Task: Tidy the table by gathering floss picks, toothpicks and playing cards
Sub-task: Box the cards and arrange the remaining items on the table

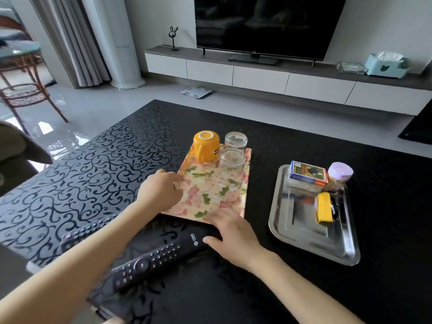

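- Clock ref: table (93, 164) top, 12 = toward the TV (268, 24).
- 6–7 o'clock, nearest: two remotes. The long remote (154, 260) lies diagonal. The second remote (88, 228) is at its 10 o'clock, partly under the left forearm. Neither is a task item.
- Right hand (231, 232): fingers spread and nearly straight, holding nothing. The tips rest at the near edge of the floral tray (210, 190) and the thumb is on the long remote's far end. Reads as a push or steadying contact, not a grasp.
- Left hand (161, 190): at the floral tray's 9 o'clock edge, fingers curled onto the rim. The thumb is hidden, so I read it as a grip but can't confirm.
- Hands on two edges: likely squaring or sliding the tray flat, since its load could tip.
- Tray's 12 o'clock end: yellow mug (207, 146) upside down, two glasses (236, 141) just beside it at 3.
- 3 o'clock, apart from the floral tray: steel tray (275, 206). Task items are bunched at its far end.
  - The playing card box (308, 173) sits on a clear box (304, 187). Its contents are whitish, maybe floss picks, can't tell.
  - The toothpick jar (340, 173) with a purple lid is just beside them at 3.
  - A yellow object (325, 208) sits at 5 of the card box, unidentified.
- Judgement: gathering looks done, and what's left is straightening.
- Far, 2 o'clock: tissue box (385, 64) on the TV cabinet.
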Demonstrator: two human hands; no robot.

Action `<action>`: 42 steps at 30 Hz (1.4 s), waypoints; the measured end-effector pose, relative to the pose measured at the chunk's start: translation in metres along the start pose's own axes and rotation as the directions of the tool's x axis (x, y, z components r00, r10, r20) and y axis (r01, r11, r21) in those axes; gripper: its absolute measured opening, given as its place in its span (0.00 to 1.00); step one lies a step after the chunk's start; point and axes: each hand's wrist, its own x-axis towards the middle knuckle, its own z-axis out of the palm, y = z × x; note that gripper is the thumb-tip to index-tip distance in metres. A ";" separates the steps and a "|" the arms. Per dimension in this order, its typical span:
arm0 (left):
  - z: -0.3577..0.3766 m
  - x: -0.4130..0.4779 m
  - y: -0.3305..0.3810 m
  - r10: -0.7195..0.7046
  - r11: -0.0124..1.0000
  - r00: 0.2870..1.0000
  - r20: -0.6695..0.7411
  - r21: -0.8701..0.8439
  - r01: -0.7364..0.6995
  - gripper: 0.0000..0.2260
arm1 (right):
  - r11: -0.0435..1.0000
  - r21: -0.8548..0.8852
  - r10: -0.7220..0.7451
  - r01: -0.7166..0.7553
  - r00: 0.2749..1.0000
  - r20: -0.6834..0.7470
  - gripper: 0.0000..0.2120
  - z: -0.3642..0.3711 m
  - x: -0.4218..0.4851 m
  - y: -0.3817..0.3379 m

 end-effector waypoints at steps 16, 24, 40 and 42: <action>0.008 -0.058 -0.127 -0.018 0.977 0.991 0.135 0.215 -0.011 0.27 | 0.834 -0.466 -0.175 0.295 0.943 0.284 0.21 0.028 -0.014 -0.031; -0.006 -0.054 -0.085 0.118 0.986 0.991 -0.063 -0.114 -0.125 0.29 | 0.992 -0.125 -0.004 0.006 1.000 0.012 0.23 -0.020 -0.020 0.005; 0.019 0.032 0.035 0.367 0.919 0.905 0.214 0.066 -0.388 0.23 | 0.975 0.080 0.217 -0.209 0.970 -0.107 0.20 0.016 0.022 0.030; 0.024 0.034 0.041 0.380 0.907 0.889 0.258 0.084 -0.412 0.18 | 0.970 0.092 0.231 -0.223 0.969 -0.091 0.18 0.017 0.021 0.031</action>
